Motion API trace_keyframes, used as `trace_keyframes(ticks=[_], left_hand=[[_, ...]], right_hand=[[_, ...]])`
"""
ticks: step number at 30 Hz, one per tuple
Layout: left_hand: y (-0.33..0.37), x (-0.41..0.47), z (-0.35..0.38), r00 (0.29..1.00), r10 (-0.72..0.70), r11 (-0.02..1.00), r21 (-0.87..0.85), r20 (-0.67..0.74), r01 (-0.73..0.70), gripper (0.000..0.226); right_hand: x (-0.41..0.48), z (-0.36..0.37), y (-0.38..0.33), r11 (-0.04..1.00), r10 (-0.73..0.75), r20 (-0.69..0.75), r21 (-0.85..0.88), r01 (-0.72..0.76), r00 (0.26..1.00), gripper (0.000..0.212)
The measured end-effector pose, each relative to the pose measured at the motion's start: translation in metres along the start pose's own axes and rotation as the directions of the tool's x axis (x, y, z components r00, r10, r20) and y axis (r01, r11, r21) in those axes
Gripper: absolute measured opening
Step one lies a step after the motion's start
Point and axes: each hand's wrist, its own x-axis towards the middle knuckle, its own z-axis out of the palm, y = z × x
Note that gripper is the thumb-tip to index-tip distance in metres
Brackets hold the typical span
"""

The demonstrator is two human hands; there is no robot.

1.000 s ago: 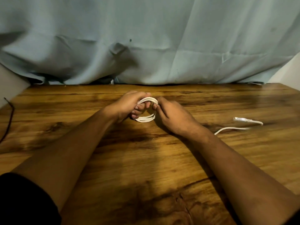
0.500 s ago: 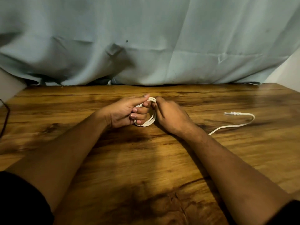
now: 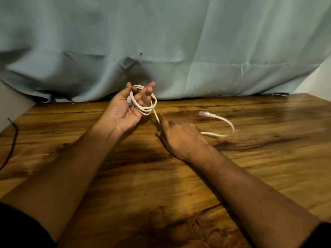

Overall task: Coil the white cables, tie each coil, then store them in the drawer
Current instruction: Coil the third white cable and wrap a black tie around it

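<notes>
A white cable is partly wound into a small coil that loops round the fingers of my left hand. That hand is raised above the wooden table, palm up, with its fingers and thumb fairly straight. One plug lies against its palm. A single strand runs down from the coil to my right hand, which pinches it between index finger and thumb just above the table. Past that hand the loose tail curves round on the table and ends in a plug. No drawer is in view.
A pale blue curtain hangs along the table's far edge. A dark cord trails over the table's left edge. A white wall shows at the far right.
My left hand has risen off the table and turned palm up with the coil on its fingers. My right hand has slid back along the strand. The loose tail has drawn closer.
</notes>
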Motion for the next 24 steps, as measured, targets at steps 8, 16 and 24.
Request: trace_keyframes(ticks=[8,16,24], left_hand=[[0.010,0.008,-0.013,0.978,0.069,0.997,0.038,-0.198,-0.062,0.041],[-0.013,0.007,-0.016,0.995,0.068,0.800,0.599,-0.078,-0.008,0.036],[-0.029,-0.005,-0.024,0.990,-0.076,0.479,0.875,0.122,-0.071,0.045]], right_hand=[[-0.010,-0.019,-0.016,0.974,-0.196,-0.044,0.102,0.200,0.980,0.015],[-0.010,-0.034,0.000,0.947,-0.263,-0.206,0.131,0.293,0.942,0.018],[-0.006,-0.037,0.025,0.960,-0.245,-0.401,0.027,0.279,0.883,0.030]])
